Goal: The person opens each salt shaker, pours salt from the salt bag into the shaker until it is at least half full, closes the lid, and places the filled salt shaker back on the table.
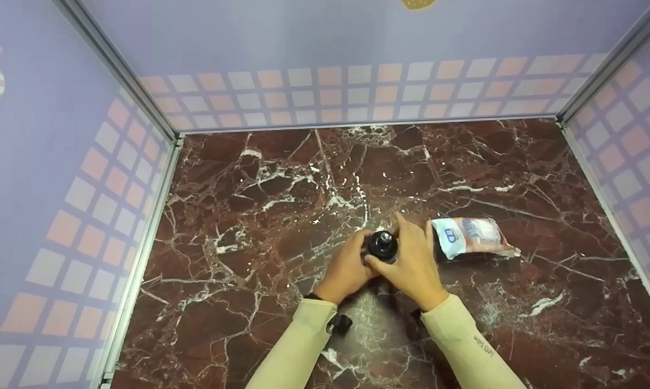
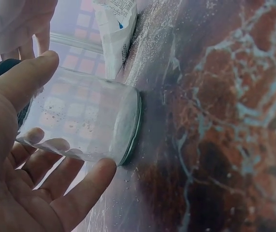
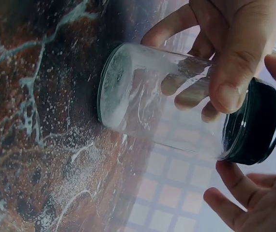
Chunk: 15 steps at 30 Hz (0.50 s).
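A clear glass bottle (image 2: pixel 80 111) with a black lid (image 1: pixel 382 246) stands roughly upright, its base at or just above the tabletop. On the lid's top is a narrow dark spout or knob. Inside, the glass carries small droplets and a whitish film near the base. My left hand (image 1: pixel 349 267) grips the glass body, thumb across the front and fingers behind. My right hand (image 1: pixel 416 259) is around the lid, its thumb on the near side and fingers at the right; in the right wrist view its fingers (image 3: pixel 232 188) sit by the lid's lower edge.
A soft pale-blue and brown packet (image 1: pixel 473 236) lies just right of my right hand. White specks (image 1: pixel 357 189) are scattered on the dark red marbled tabletop (image 1: pixel 222 313). Lilac walls with checked bands (image 1: pixel 330 86) enclose the table at the back and both sides.
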### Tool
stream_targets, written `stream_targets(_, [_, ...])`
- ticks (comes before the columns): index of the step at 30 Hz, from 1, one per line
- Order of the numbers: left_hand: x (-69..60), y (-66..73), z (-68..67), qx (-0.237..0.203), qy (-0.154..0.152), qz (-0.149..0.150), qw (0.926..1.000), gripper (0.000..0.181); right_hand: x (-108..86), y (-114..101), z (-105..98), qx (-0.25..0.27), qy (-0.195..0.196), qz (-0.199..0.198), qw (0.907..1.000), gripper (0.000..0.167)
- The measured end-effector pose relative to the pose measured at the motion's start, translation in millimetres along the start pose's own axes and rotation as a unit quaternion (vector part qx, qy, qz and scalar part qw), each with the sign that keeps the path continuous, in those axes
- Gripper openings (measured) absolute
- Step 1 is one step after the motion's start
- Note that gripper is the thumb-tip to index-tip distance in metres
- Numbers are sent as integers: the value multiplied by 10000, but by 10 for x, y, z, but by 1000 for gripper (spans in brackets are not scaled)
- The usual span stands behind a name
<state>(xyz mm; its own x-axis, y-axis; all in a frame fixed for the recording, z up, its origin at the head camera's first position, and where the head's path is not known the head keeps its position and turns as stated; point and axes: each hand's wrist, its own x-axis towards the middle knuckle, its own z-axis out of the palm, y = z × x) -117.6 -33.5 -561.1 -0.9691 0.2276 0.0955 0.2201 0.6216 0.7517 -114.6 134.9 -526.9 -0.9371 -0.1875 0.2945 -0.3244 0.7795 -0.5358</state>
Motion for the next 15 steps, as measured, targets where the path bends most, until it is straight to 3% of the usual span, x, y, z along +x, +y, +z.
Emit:
stream_targets(4, [9,17,9,-134,-48,-56,9999,69,0,-10,1,-130,100,81,9998,110])
stream_targets(15, [12,-5,10,-195,-89,-158,9996,74,-7,16,-11,378,-159,-414,9983,107])
